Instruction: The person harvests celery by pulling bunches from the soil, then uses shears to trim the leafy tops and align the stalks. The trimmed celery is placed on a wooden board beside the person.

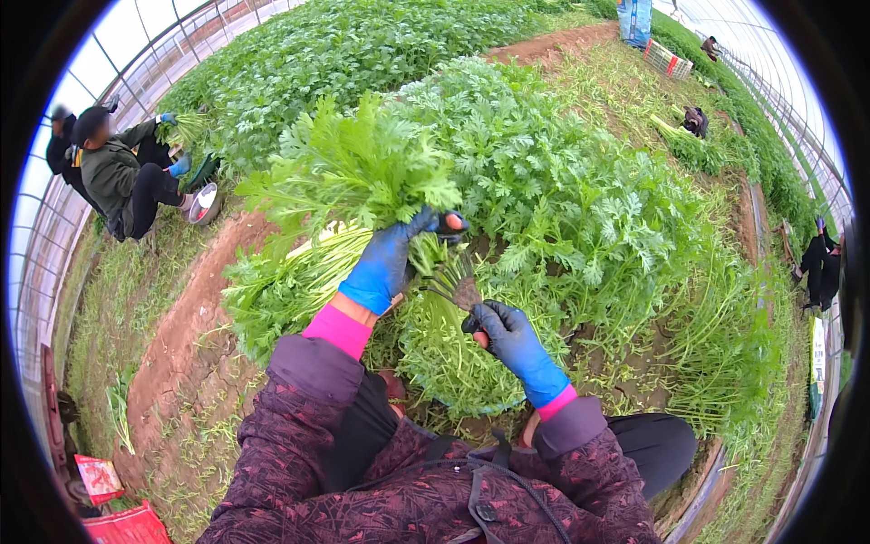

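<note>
My left hand (387,265), in a blue glove darkened with dirt, grips a bunch of leafy greens (360,166) with lobed leaves, like garland chrysanthemum. The leaves fan out to the upper left. In my right hand (510,340), also gloved, is a small hand rake (465,289) with thin curved tines. Its tines lie at the stem end below my left hand; whether they touch the stems is hard to tell. A pile of harvested greens (326,268) lies beyond my left forearm, stems showing. Loose plant trimmings (469,370) are heaped between my knees.
Standing greens (564,197) grow close ahead and to the right. At left, a co-worker (126,170) crouches by a metal bowl (206,204). A plastic crate (667,60) and blue sack (634,24) stand far back. Red packaging (129,525) lies lower left; another person (821,265) is at right.
</note>
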Demonstrator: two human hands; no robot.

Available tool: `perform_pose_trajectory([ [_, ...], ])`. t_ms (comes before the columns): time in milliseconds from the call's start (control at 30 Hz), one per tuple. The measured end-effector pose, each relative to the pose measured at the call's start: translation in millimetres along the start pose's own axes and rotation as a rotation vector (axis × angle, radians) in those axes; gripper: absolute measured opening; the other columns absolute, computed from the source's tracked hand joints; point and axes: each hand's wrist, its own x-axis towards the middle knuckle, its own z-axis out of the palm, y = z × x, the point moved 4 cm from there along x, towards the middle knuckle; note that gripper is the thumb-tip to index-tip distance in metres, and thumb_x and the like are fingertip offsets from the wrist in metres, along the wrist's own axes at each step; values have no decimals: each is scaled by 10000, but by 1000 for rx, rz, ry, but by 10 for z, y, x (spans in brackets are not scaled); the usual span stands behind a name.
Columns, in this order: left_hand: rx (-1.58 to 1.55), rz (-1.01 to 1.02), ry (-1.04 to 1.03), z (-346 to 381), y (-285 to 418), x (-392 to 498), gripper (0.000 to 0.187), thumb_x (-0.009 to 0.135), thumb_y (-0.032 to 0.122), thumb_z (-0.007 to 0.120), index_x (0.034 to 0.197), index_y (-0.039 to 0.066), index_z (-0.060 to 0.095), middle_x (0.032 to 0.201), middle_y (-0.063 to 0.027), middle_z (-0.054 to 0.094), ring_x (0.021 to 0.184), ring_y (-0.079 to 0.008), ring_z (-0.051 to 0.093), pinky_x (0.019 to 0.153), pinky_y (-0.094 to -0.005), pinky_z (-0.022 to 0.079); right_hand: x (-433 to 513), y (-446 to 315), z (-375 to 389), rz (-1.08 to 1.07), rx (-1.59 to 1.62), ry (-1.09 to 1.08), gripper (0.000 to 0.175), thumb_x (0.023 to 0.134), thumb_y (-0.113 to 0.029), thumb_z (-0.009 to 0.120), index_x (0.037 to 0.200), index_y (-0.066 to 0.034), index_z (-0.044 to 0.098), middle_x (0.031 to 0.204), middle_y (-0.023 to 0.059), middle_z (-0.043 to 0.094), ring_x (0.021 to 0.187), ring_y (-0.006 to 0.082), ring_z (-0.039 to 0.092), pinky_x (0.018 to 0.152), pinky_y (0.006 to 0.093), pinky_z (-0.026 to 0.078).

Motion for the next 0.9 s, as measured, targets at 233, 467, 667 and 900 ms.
perform_pose_trajectory([
  [233,8,45,430,-589,38,243,399,919,411,595,935,14,622,920,-108,679,847,-217,643,750,-353,536,-381,883,-607,256,-396,263,342,949,-318,572,899,11,656,694,38,635,577,80,522,550,234,432],
  [467,230,60,605,-489,-172,273,380,889,451,633,948,76,642,892,-113,677,765,-179,592,688,-323,502,-162,153,-58,-81,-86,221,293,969,-269,541,935,-1,653,678,20,633,543,72,498,513,225,406],
  [667,-73,76,556,-413,-108,267,367,897,434,624,964,79,559,780,-93,641,693,-230,632,647,-383,527,189,756,43,146,-713,155,432,928,-404,516,889,6,645,777,227,646,722,422,616,661,454,487],
  [900,-42,122,701,-794,39,333,347,901,436,621,899,98,540,765,-94,637,687,-230,619,631,-391,515,-421,1022,-493,163,-183,421,357,952,-326,526,868,-1,647,764,176,675,663,275,656,599,387,483],
])
